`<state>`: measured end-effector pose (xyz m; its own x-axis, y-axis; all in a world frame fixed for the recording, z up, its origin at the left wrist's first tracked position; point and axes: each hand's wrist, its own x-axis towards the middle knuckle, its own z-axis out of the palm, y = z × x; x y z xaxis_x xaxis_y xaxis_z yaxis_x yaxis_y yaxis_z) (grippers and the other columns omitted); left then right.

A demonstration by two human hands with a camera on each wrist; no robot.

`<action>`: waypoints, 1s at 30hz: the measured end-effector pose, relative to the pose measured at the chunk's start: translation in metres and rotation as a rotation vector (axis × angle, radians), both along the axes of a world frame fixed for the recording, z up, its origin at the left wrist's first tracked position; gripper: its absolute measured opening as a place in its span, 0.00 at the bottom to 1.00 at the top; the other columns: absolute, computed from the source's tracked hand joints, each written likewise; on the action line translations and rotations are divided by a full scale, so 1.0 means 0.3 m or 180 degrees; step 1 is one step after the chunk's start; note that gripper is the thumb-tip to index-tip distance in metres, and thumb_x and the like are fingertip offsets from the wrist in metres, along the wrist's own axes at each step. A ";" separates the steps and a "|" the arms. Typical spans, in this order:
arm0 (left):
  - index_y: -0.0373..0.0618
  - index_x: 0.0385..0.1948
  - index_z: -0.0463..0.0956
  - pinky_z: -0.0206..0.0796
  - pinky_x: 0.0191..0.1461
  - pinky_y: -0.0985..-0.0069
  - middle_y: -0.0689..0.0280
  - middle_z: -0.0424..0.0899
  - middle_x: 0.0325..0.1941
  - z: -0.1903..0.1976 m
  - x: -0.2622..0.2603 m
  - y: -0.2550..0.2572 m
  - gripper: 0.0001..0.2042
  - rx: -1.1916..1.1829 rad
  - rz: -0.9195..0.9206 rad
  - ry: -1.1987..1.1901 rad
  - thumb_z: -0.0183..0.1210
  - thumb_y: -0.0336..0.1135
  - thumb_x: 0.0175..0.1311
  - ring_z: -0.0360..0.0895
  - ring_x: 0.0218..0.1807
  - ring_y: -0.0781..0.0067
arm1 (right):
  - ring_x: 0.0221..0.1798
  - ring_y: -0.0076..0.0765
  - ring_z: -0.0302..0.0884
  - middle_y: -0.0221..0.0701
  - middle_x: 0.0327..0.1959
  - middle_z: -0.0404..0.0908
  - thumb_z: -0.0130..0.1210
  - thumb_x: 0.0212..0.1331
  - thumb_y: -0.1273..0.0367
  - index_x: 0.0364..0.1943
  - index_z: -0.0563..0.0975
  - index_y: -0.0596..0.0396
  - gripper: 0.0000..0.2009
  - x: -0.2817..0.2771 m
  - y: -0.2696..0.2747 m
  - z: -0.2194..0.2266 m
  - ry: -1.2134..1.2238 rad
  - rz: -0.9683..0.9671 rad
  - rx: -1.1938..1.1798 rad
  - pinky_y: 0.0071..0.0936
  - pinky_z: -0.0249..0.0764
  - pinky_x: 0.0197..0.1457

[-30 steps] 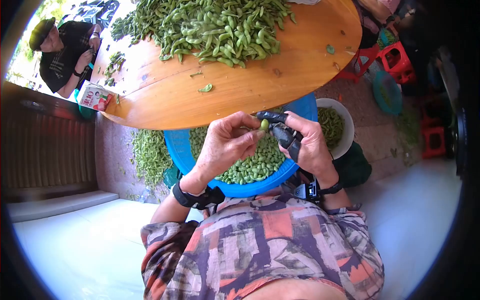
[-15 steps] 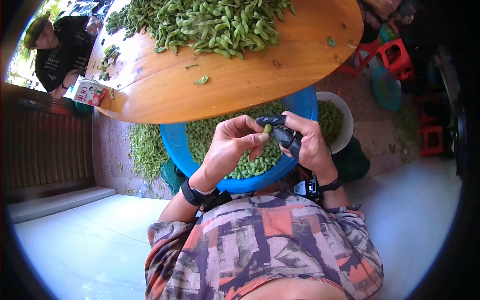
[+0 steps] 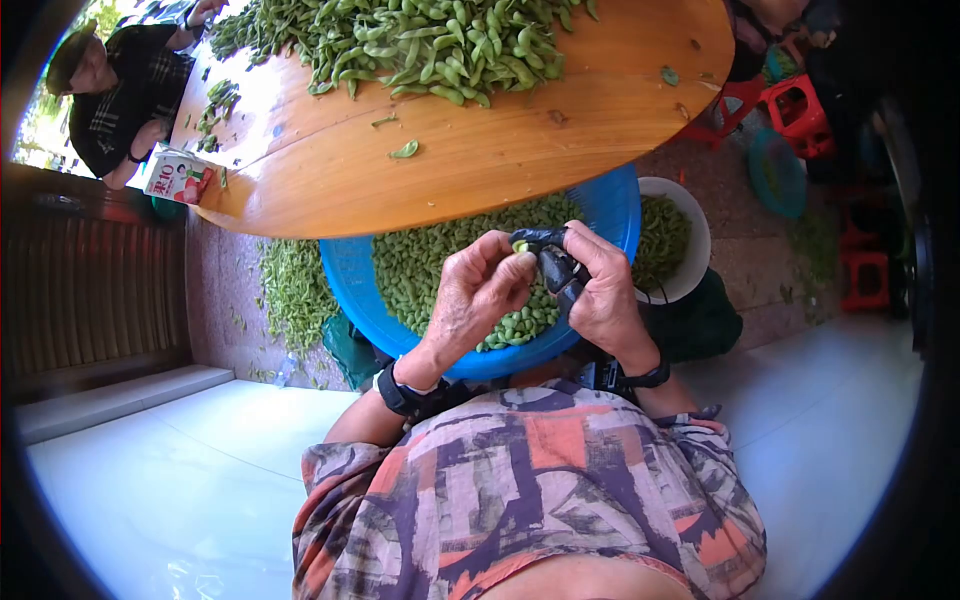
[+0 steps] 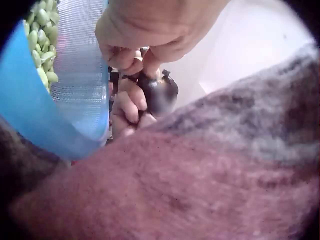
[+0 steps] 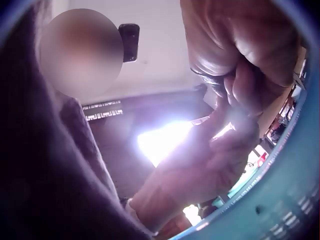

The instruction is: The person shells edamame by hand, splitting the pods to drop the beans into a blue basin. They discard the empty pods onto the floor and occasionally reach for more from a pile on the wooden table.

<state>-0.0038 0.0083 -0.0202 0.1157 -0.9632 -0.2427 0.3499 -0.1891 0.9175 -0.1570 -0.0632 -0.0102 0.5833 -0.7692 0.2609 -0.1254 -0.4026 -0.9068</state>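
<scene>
In the head view my left hand (image 3: 478,292) pinches a small green edamame pod (image 3: 520,246) between thumb and forefinger. My right hand (image 3: 607,290) meets it from the other side, black coverings (image 3: 558,266) on its thumb and forefinger closing on the pod's end. Both hands are over a blue plastic basket (image 3: 345,310) holding many shelled green beans (image 3: 420,265). From the left wrist, the right hand's curled fingers (image 4: 131,102) and a black-covered digit show below my left hand (image 4: 165,30). Fingers hide the pod in both wrist views.
A wooden table (image 3: 480,160) with a heap of edamame pods (image 3: 430,45) stands ahead. A white bucket (image 3: 700,250) of pods sits right of the basket; more green pods (image 3: 295,290) lie on the floor at left. Across the table's left end sits another person (image 3: 125,100).
The pod has gone from standing up between the left fingertips to being tucked against the right hand's black-covered digits. Both hands have drawn closer together. The person across has shifted their arms.
</scene>
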 end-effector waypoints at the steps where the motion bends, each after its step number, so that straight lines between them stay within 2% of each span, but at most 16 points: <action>1: 0.40 0.28 0.71 0.54 0.22 0.86 0.73 0.72 0.21 0.001 0.010 -0.001 0.10 0.0055 -0.0065 -0.0250 0.54 0.34 0.72 0.66 0.20 0.88 | 0.29 0.43 0.70 0.40 0.28 0.70 0.52 0.50 0.81 0.35 0.76 0.63 0.08 -0.001 -0.002 -0.009 0.0042 -0.0010 -0.0048 0.30 0.67 0.34; 2: 0.39 0.29 0.72 0.58 0.22 0.86 0.72 0.73 0.21 -0.002 0.036 0.000 0.12 0.0136 -0.0307 -0.0284 0.51 0.36 0.73 0.67 0.19 0.86 | 0.29 0.43 0.70 0.40 0.28 0.70 0.52 0.50 0.81 0.35 0.76 0.63 0.08 -0.001 -0.001 -0.012 0.0046 -0.0007 -0.0050 0.30 0.67 0.34; 4: 0.39 0.31 0.73 0.60 0.22 0.85 0.71 0.75 0.22 -0.007 0.048 -0.004 0.12 0.0112 -0.0355 -0.0216 0.51 0.37 0.74 0.69 0.20 0.84 | 0.29 0.44 0.70 0.40 0.27 0.69 0.52 0.47 0.81 0.34 0.75 0.64 0.08 0.001 0.002 -0.017 0.0021 0.0020 0.0190 0.31 0.67 0.33; 6: 0.39 0.32 0.74 0.62 0.22 0.84 0.70 0.76 0.23 0.000 0.046 -0.007 0.12 0.0084 -0.0400 -0.0153 0.51 0.37 0.74 0.71 0.21 0.82 | 0.29 0.46 0.70 0.40 0.27 0.68 0.52 0.46 0.81 0.34 0.75 0.64 0.09 0.010 0.013 -0.019 0.0088 -0.0098 0.0048 0.32 0.67 0.33; 8: 0.37 0.38 0.74 0.66 0.25 0.80 0.66 0.79 0.26 0.016 0.028 -0.014 0.12 0.0263 -0.0177 0.0378 0.48 0.37 0.74 0.76 0.24 0.78 | 0.30 0.48 0.71 0.41 0.28 0.68 0.52 0.45 0.82 0.34 0.75 0.64 0.10 0.020 0.028 -0.014 0.0153 -0.0218 -0.0102 0.33 0.67 0.33; 9: 0.37 0.38 0.74 0.66 0.25 0.80 0.66 0.79 0.26 0.006 0.032 -0.012 0.12 0.0253 -0.0171 0.0374 0.48 0.37 0.74 0.76 0.24 0.78 | 0.30 0.50 0.71 0.41 0.28 0.68 0.52 0.44 0.82 0.35 0.75 0.63 0.11 0.023 0.037 -0.005 0.0250 -0.0286 -0.0333 0.35 0.68 0.33; 12: 0.39 0.42 0.72 0.67 0.30 0.78 0.65 0.79 0.32 -0.041 0.041 -0.012 0.10 0.0100 -0.0165 0.1202 0.48 0.37 0.72 0.76 0.29 0.75 | 0.31 0.53 0.71 0.41 0.30 0.67 0.52 0.43 0.82 0.35 0.74 0.63 0.11 0.031 0.050 -0.008 0.0364 -0.0398 -0.0684 0.38 0.68 0.32; 15: 0.39 0.38 0.71 0.66 0.33 0.79 0.65 0.76 0.27 -0.024 0.025 -0.008 0.12 0.0117 -0.0115 0.1034 0.47 0.39 0.73 0.72 0.27 0.77 | 0.32 0.55 0.70 0.42 0.31 0.68 0.52 0.44 0.82 0.35 0.74 0.62 0.11 0.038 0.035 -0.044 0.0342 -0.0422 -0.0742 0.40 0.68 0.33; 19: 0.39 0.39 0.70 0.65 0.34 0.80 0.65 0.76 0.28 -0.050 0.020 0.003 0.11 -0.0013 -0.0207 0.0879 0.46 0.38 0.72 0.71 0.28 0.78 | 0.32 0.56 0.70 0.43 0.32 0.68 0.52 0.44 0.82 0.35 0.74 0.62 0.11 0.031 0.027 -0.060 0.0260 -0.0388 -0.0372 0.42 0.68 0.34; 21: 0.39 0.40 0.70 0.65 0.34 0.80 0.65 0.75 0.28 -0.036 0.020 0.000 0.10 -0.0009 -0.0223 0.0884 0.45 0.37 0.72 0.72 0.29 0.77 | 0.32 0.55 0.70 0.42 0.32 0.68 0.53 0.41 0.82 0.35 0.74 0.62 0.12 0.034 0.041 -0.045 0.0400 -0.0440 -0.0724 0.42 0.68 0.33; 24: 0.38 0.42 0.71 0.64 0.33 0.81 0.66 0.75 0.27 -0.013 0.009 -0.006 0.09 0.0037 -0.0015 0.1215 0.45 0.32 0.71 0.73 0.28 0.77 | 0.32 0.54 0.70 0.42 0.31 0.66 0.52 0.38 0.83 0.35 0.74 0.63 0.14 0.039 0.042 -0.040 0.0280 -0.0404 -0.0793 0.41 0.68 0.33; 30: 0.38 0.41 0.73 0.59 0.28 0.83 0.68 0.75 0.23 -0.053 0.009 -0.001 0.08 0.0001 0.0145 0.0957 0.45 0.30 0.70 0.69 0.22 0.80 | 0.32 0.54 0.69 0.43 0.33 0.64 0.52 0.37 0.84 0.37 0.74 0.64 0.16 0.031 0.048 -0.052 0.0286 -0.0292 -0.1137 0.40 0.69 0.33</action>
<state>-0.0009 0.0079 -0.0359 0.0819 -0.9585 -0.2729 0.6139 -0.1673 0.7715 -0.1477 -0.0488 -0.0258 0.5489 -0.6891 0.4731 -0.2481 -0.6748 -0.6951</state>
